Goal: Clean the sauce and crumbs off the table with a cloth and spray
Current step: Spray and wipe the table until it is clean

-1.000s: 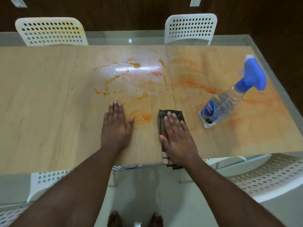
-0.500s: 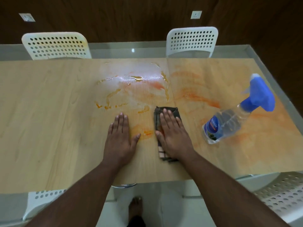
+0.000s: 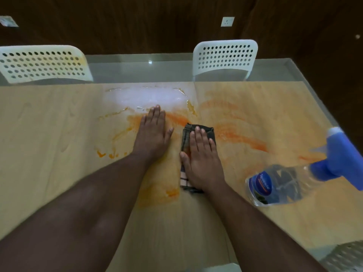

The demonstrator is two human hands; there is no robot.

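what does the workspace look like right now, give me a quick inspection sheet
surface: wooden table smeared with orange sauce; wet glare patch at the far side
job's things: folded cloth flat on the table; spray bottle standing at the right
clutter: nothing seen
grippers: left hand flat on the table; right hand pressing the cloth
cables: nothing seen
surroundings: two white perforated chairs behind the table, wall socket

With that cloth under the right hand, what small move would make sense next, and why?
Probably slide the cloth forward and rightward: the right hand presses it flat, and an orange sauce streak lies just beside it on the table.
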